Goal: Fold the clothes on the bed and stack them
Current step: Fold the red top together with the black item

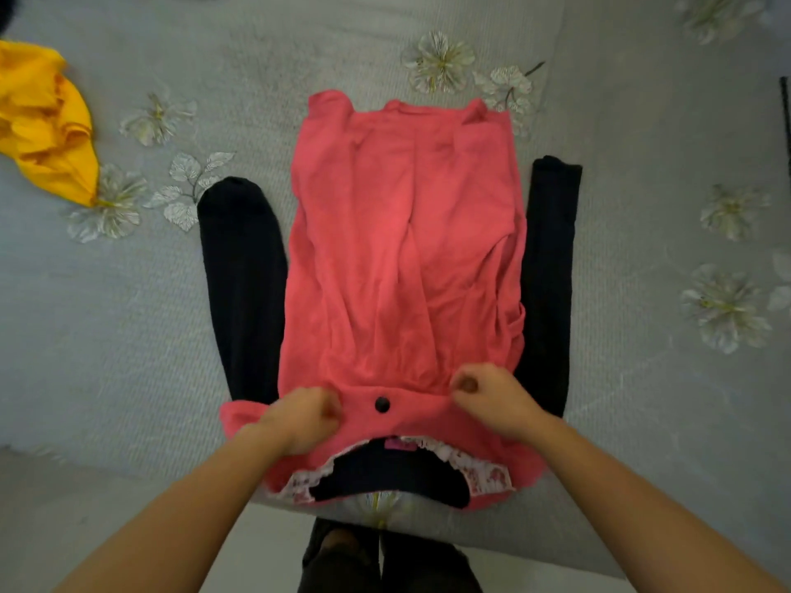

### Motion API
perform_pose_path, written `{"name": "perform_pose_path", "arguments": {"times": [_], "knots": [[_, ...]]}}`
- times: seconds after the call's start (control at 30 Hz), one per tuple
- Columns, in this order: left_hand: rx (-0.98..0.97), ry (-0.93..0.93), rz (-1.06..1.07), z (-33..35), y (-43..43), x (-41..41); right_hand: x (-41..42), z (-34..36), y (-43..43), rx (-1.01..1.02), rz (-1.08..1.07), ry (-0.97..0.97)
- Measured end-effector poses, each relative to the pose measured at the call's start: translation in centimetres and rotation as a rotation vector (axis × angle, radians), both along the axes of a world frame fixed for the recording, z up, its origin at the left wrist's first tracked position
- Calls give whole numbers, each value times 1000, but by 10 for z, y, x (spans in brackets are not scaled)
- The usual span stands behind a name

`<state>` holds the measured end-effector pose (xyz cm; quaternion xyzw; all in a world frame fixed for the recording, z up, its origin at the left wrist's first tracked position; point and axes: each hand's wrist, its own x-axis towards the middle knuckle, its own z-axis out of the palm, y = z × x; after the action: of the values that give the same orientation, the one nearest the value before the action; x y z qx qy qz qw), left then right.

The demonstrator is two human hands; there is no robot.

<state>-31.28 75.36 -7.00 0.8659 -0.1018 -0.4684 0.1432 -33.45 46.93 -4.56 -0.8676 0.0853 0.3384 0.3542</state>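
Two bare hands work the near end of a pink top (402,250) spread on a bed: the left hand (301,417) and the right hand (492,400), each with fingers curled, pinch the fabric on either side of a single black button (382,404), close to the bed's edge where the person stands. The top stretches away from the hands toward the middle of the bed, lying flat but creased, its sides folded in to form a long panel. At the neckline, just below the hands, a white floral-print trim (483,472) shows along the opening. Beneath the top lies a black garment (239,271), its two sleeves sticking out to either side and its dark cloth visible through the neck opening. A crumpled yellow garment (43,122) sits well apart at the far left. All rest on a grey bedspread (128,314) printed with pale flowers.
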Motion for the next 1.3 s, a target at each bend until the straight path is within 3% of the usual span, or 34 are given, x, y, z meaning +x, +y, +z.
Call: {"name": "perform_pose_path", "arguments": {"times": [0.17, 0.3, 0.4, 0.47, 0.53, 0.6, 0.63, 0.7, 0.77, 0.9, 1.03, 1.1, 1.2, 1.3], "knots": [[-136, -479, 373, -8, -32, 104, 105, -16, 1, -70, -185, -215], [-116, -680, 530, -28, -52, 182, 182, -47, 7, -209, -342, -265], [50, -678, 475, -48, -58, 216, 206, -67, 17, -447, -212, -164], [28, -768, 428, -59, -57, 223, 209, -75, 19, -550, -65, -243], [-115, -864, 528, -62, -54, 225, 216, -76, 9, -439, -70, -302], [-278, -949, 675, -52, -50, 235, 228, -66, -9, -100, -278, -291], [-363, -1001, 739, -44, -49, 243, 237, -56, -18, 10, -388, -354], [-493, -1093, 848, -28, -49, 264, 258, -35, -34, 35, -548, -600], [-499, -1077, 870, -22, -48, 282, 278, -28, -41, -48, -603, -674], [-263, -766, 659, -40, -49, 306, 308, -53, -39, -285, -371, -418], [-301, -837, 916, -59, -41, 350, 343, -70, -47, -307, -510, -304], [-266, -764, 1022, -67, -38, 374, 356, -80, -55, -392, -469, -283], [-257, -720, 855, -69, -36, 390, 368, -74, -65, -315, -404, -314], [-296, -945, 976, -53, -14, 427, 389, -56, -94, -150, -768, -588]]}}
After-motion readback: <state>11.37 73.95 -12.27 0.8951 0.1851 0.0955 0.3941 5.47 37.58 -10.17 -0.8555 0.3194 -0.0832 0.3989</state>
